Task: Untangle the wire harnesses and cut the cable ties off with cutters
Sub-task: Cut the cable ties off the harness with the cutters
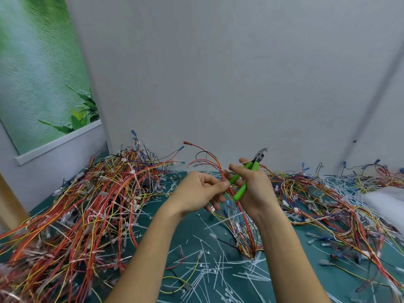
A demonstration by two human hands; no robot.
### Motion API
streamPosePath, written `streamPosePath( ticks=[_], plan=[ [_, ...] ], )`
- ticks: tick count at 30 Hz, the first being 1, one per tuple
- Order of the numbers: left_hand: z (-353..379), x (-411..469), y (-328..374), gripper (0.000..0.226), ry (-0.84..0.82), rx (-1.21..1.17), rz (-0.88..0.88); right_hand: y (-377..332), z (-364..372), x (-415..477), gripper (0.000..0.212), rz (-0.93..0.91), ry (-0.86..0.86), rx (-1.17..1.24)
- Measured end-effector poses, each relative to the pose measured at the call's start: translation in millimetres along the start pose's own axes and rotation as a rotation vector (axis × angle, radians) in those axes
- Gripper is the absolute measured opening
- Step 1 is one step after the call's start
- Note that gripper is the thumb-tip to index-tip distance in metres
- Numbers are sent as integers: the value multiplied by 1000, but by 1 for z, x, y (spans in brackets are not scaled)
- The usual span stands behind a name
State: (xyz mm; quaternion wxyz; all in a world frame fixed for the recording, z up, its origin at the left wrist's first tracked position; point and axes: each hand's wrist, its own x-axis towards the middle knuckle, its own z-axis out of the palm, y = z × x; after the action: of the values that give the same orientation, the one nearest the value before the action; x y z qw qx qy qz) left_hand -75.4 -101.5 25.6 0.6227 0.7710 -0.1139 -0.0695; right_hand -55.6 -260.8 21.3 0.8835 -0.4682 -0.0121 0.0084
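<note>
My left hand (202,191) pinches a thin bundle of red, orange and yellow wires, the held harness (241,213), at about chest height above the table. My right hand (254,189) grips green-handled cutters (247,173), whose jaws point up and to the right, away from the wires. The harness fans out above my hands, with a small white cable tie (221,170) around it, and trails down between my forearms to the table. Both hands sit close together, almost touching.
A big tangled heap of harnesses (87,200) covers the left of the green table (192,224). More wires (328,204) spread across the right. Cut white cable ties (218,270) litter the mat in front. A white bag (384,200) lies at far right. A grey wall stands close behind.
</note>
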Motion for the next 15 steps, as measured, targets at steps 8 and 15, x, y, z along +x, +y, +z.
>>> streamPosePath(
  ticks=[8,15],
  plan=[
    [-7,1,6,16,273,-203,152,-11,-8,-5,43,-72,-107,-340],
    [-30,-3,13,19,410,-545,269,-20,-30,-5,31,-37,-178,-558]
  ],
)
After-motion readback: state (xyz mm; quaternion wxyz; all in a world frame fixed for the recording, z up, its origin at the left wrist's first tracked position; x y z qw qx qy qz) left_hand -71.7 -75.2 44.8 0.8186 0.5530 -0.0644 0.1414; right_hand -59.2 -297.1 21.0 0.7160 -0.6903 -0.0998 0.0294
